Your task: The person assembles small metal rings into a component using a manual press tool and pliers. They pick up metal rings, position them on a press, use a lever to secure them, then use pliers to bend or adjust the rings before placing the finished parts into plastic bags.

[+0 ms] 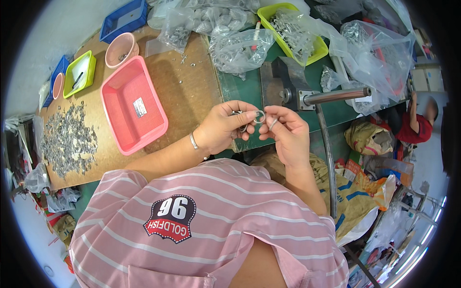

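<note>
In front of my chest, above the table's front edge, both hands meet at a small silvery metal ring (260, 116). My left hand (222, 127) is closed, pinching the ring's left side between thumb and forefinger. More metal rings (238, 115) are tucked in its curled fingers, partly hidden. My right hand (289, 134) pinches the ring's right side with its fingertips. Another thin metal band (273, 124) shows at the right hand's fingers; whether it is worn or held I cannot tell. Just beyond the right hand stands a dark metal hand press (288, 79) with a bar handle (338, 96).
Left on the brown board (192, 86) are a pink basket (126, 127), a pink bowl (120, 50), a yellow-green tray (79, 74) and scattered small metal parts (69, 139). Bags of rings (240, 50) and a green basket of parts (293, 33) lie behind. A person (420, 122) sits far right.
</note>
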A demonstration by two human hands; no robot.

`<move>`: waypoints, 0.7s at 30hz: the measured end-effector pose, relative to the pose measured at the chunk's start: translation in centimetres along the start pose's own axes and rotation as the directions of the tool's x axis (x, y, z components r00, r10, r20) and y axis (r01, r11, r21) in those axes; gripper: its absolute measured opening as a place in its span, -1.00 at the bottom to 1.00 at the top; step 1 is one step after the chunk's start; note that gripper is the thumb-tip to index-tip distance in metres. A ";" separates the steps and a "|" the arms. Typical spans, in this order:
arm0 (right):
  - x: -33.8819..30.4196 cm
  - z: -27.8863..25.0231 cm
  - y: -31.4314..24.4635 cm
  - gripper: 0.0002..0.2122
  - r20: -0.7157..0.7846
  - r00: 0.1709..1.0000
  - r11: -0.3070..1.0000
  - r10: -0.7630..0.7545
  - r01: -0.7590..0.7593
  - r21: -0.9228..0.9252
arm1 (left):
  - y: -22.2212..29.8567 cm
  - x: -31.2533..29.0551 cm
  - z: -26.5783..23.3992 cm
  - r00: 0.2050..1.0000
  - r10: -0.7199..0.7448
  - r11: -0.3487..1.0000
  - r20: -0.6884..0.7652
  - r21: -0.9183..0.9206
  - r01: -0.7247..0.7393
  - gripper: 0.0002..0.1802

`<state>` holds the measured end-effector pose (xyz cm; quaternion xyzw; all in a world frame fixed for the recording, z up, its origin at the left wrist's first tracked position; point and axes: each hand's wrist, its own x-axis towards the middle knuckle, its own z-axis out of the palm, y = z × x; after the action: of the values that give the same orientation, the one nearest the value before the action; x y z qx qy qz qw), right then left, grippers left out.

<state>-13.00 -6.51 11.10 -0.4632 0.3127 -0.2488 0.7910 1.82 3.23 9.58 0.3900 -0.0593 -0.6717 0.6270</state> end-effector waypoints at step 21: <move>-2.4 -0.9 -2.5 -0.82 0.393 0.540 0.172 -0.744 0.724 -0.669 | 2.1 -0.2 4.2 0.964 -0.016 0.999 0.266 0.053 0.002 -0.79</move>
<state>-15.52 -6.50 13.65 -0.8409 0.1336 -0.4412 0.2835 0.97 1.27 13.74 0.3127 -0.1585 -0.7192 0.5999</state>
